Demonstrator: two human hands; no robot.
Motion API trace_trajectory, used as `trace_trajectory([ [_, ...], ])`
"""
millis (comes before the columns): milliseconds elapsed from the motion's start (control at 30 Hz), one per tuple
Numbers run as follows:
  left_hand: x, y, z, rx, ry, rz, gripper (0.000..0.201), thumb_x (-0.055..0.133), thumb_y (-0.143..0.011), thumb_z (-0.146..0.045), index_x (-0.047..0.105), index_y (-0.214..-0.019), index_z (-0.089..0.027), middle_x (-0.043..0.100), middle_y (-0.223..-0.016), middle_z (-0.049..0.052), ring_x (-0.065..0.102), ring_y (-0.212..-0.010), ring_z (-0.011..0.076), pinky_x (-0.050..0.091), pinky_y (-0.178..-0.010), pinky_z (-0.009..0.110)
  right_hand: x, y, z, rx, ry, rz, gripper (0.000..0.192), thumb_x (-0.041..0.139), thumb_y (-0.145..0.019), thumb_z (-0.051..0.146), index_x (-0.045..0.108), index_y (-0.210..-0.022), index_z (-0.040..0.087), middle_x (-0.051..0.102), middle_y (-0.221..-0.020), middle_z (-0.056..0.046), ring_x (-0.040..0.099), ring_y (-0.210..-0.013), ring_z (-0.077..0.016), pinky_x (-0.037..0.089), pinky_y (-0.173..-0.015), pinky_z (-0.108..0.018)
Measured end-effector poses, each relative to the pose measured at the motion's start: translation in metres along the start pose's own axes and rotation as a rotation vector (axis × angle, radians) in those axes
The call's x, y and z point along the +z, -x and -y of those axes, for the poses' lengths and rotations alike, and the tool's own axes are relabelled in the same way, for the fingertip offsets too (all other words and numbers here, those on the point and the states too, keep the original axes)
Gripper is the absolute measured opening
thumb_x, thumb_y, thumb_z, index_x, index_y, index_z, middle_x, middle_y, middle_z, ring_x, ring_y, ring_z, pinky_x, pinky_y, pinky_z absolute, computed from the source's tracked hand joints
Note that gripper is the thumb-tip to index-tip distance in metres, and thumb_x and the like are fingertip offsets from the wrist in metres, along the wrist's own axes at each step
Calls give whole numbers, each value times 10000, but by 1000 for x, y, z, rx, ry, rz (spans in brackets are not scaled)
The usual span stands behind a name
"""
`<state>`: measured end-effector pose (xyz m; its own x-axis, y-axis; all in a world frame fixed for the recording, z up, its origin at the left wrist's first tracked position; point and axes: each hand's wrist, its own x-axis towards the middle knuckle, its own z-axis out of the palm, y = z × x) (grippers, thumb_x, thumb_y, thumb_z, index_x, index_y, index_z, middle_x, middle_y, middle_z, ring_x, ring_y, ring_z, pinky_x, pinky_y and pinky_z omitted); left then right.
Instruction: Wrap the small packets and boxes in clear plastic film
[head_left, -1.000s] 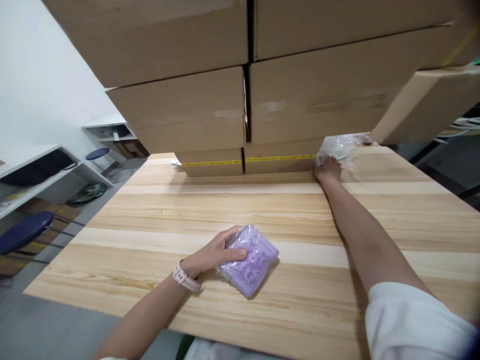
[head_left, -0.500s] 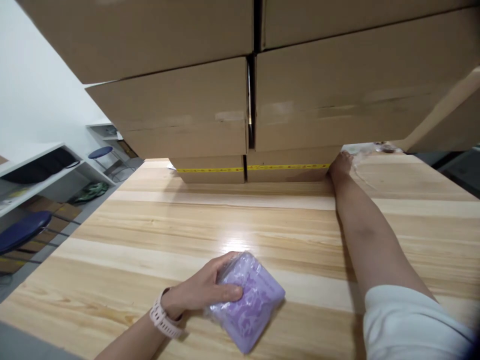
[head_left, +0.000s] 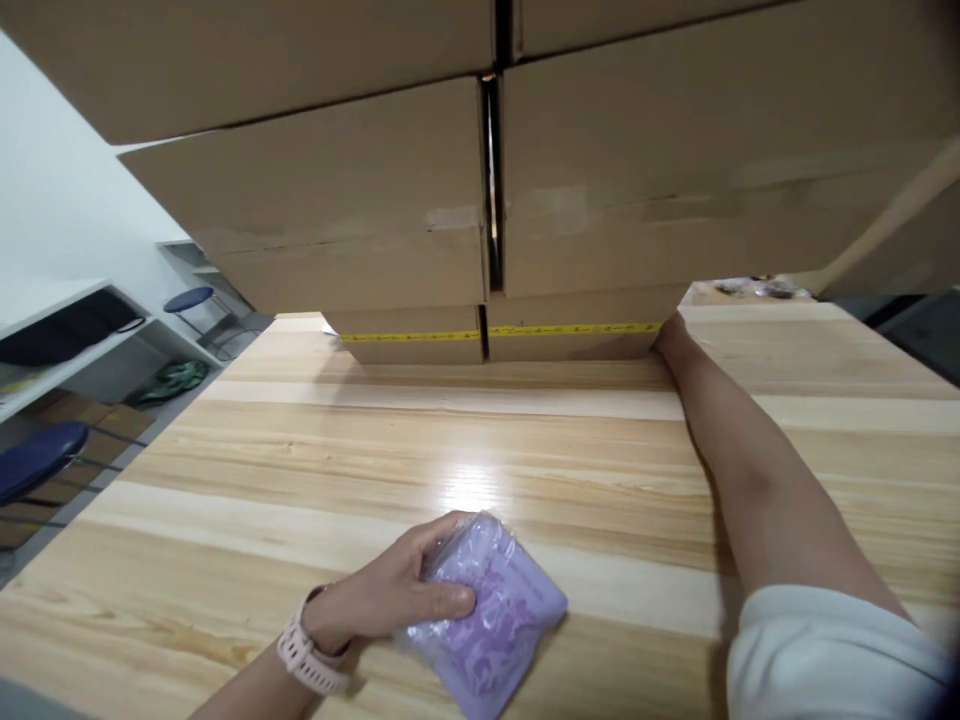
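Note:
My left hand [head_left: 390, 600] rests on a purple packet in clear plastic [head_left: 495, 620], holding it down on the wooden table [head_left: 465, 440] near the front edge. A pale pink watch [head_left: 304, 660] is on that wrist. My right arm stretches far forward along the right side, and my right hand [head_left: 670, 333] reaches behind the corner of the lowest cardboard box [head_left: 570, 340]; only the wrist and heel of the hand show, the fingers are hidden. A bit of clear plastic [head_left: 750, 288] lies on the table beyond the box corner.
A wall of stacked cardboard boxes [head_left: 360, 210] fills the far side of the table, the bottom ones banded with yellow tape [head_left: 420, 336]. To the left are white shelves [head_left: 67, 340], blue stools [head_left: 37, 455] and a green item on the floor [head_left: 172, 380].
My right hand has slid further behind the box corner, and the clear plastic it touched is mostly out of sight. The view has moved closer to the boxes. The left hand stays on the packet.

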<state>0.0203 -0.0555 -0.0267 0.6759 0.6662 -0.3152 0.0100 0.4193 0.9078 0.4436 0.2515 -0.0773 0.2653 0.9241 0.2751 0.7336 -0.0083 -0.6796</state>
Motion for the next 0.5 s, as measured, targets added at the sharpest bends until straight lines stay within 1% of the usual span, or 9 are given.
trace_trajectory([
  [67,0,0,-1,20,0,17,567,829,-841,-472,628,-1271,-162,597,-959,43,517,-772,110,431,-669,203,-9,15,-2,42,46,12,322,665,-996,302,653,-1277,144,637,-1334,-127,625,-1224,-265,517,-1050,-501],
  [100,1,1,-1,35,-7,22,548,824,-845,-472,635,-1251,-157,592,-951,40,515,-772,109,430,-671,203,-15,27,-3,67,67,5,288,645,-996,251,670,-1256,131,644,-1336,-148,610,-1261,-281,479,-1095,-512],
  [133,1,1,-1,50,-17,22,533,820,-848,-474,642,-1236,-155,592,-955,41,519,-783,114,434,-681,208,-21,41,-5,91,80,-13,277,593,-999,183,683,-1247,101,642,-1344,-197,592,-1295,-303,432,-1138,-514],
  [167,1,1,-1,68,-27,18,526,816,-851,-476,648,-1231,-155,595,-967,46,528,-803,122,443,-696,215,-27,57,-8,110,87,-35,309,535,-994,136,685,-1258,72,632,-1361,-240,579,-1320,-320,395,-1166,-508],
  [233,3,1,0,106,-38,-4,539,817,-848,-479,654,-1249,-158,615,-1012,62,557,-855,147,468,-739,237,-38,95,-12,120,79,-59,371,487,-970,127,690,-1276,78,635,-1379,-246,579,-1331,-325,379,-1181,-478],
  [300,5,0,1,140,-27,-36,581,831,-834,-470,649,-1292,-161,643,-1049,77,593,-899,173,490,-780,263,-46,137,-13,103,53,-44,368,524,-934,176,717,-1242,122,682,-1332,-203,617,-1281,-323,415,-1158,-465],
  [367,7,0,3,176,-3,-79,639,853,-815,-445,634,-1348,-168,673,-1110,96,628,-950,199,503,-822,288,-48,181,-8,71,21,1,346,567,-915,263,735,-1205,173,722,-1269,-161,661,-1200,-319,466,-1111,-471],
  [433,8,1,4,228,22,-134,697,875,-796,-408,613,-1402,-184,679,-1225,126,649,-1021,227,512,-860,309,-46,225,6,39,-60,59,326,589,-918,367,738,-1175,234,735,-1247,-118,677,-1161,-310,485,-1087,-496],
  [500,6,0,4,278,61,-183,735,879,-798,-369,584,-1453,-212,639,-1363,147,657,-1075,243,524,-874,315,-41,266,30,29,-232,154,341,596,-935,474,727,-1175,270,730,-1255,-99,670,-1179,-311,471,-1089,-538],
])
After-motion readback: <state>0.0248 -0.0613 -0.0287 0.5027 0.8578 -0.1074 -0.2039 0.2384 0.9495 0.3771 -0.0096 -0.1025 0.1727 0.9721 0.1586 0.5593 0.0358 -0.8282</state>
